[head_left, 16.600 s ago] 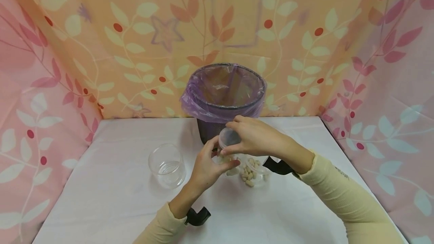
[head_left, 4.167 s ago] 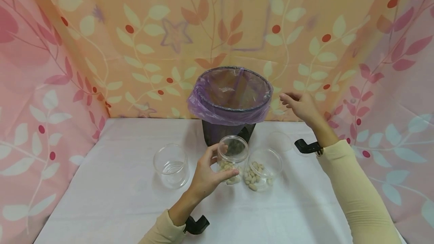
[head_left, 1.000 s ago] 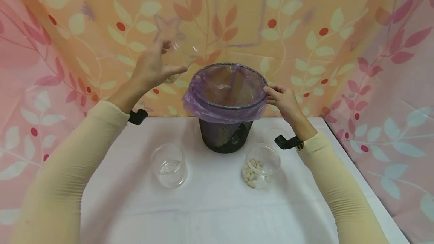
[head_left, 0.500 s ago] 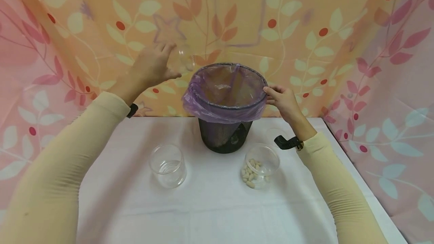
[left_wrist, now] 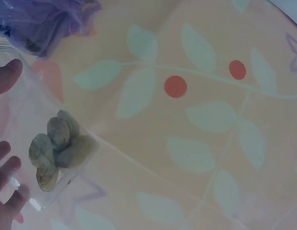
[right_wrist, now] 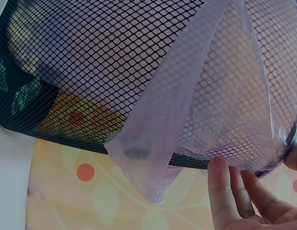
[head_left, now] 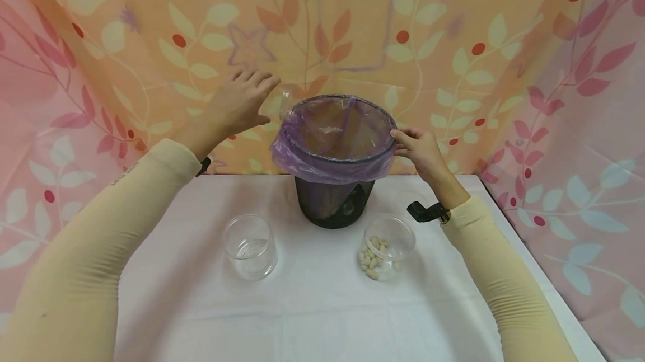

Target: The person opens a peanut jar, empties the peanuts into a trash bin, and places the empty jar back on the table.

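My left hand [head_left: 242, 102] grips a clear jar [head_left: 288, 102], tilted on its side with its mouth at the left of the bin's rim. In the left wrist view, several pale, peanut-like pieces [left_wrist: 59, 146] lie toward the base of this jar [left_wrist: 28, 110]. My right hand [head_left: 420, 149] pinches the right rim of a black mesh wastebasket [head_left: 335, 205] between thumb and fingers. A purple plastic bag [head_left: 337, 172] lines it and folds over the rim. The right wrist view shows the fingers [right_wrist: 220, 187] on the rim from below. Most of the held jar is hidden behind the left hand.
On the white table [head_left: 302, 317], a clear jar [head_left: 250, 247] stands at the left. Another clear jar [head_left: 398, 239] at the right has pale, nut-like pieces [head_left: 373, 258] in it. A faint round clear lid [head_left: 410, 198] lies behind it. Patterned cloth [head_left: 438, 71] closes the back and sides.
A lid came off the jar earlier. My left hand then lifted the jar left of the wastebasket, and now has tipped it and moved it closer to the rim. My right hand stays on the rim.
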A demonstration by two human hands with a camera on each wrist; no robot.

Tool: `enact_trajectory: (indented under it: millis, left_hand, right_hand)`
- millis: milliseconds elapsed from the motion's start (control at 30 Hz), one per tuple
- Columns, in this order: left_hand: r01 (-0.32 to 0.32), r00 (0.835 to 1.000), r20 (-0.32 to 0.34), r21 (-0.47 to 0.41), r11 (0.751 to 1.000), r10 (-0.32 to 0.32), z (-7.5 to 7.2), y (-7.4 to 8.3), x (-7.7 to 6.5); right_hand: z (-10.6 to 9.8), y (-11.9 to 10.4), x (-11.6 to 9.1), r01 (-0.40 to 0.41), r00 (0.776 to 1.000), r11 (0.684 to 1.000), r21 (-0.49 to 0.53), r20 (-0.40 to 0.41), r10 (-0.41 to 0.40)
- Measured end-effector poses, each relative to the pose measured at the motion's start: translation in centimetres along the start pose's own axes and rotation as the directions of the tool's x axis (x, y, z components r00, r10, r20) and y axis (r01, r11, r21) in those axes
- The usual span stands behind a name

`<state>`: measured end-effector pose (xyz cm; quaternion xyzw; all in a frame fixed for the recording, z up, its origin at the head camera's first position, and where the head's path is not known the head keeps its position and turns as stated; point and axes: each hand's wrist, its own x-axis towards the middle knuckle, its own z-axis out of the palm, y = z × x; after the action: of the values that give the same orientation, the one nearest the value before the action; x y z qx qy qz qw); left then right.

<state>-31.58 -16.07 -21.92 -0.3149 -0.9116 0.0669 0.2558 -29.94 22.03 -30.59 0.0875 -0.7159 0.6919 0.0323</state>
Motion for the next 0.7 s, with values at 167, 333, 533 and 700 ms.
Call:
enact_trajectory:
  millis: [167, 333, 533, 700]
  left_hand:
    - [-0.052, 0.999, -0.013, 0.009, 0.999, 0.052, -0.3, 0.8, 0.4]
    - [-0.104, 0.993, -0.059, 0.029, 0.994, 0.106, -0.3, 1.4, 0.7]
    - [-0.114, 0.991, -0.062, 0.052, 0.992, 0.117, -0.2, 1.9, 0.7]
    - [-0.1, 0.994, -0.045, 0.03, 0.994, 0.102, 0.0, 2.1, 0.5]
  right_hand:
    - [0.0, 0.0, 0.1, 0.004, 1.0, 1.0, 0.022, 0.0, -0.004]
    - [0.1, -0.2, 0.2, 0.004, 1.0, 1.0, 0.014, -0.003, -0.004]
    - [0.3, -0.2, 0.2, -0.006, 1.0, 1.0, -0.018, -0.018, 0.006]
    - [0.2, 0.1, 0.2, -0.018, 1.0, 0.999, -0.049, -0.026, 0.016]
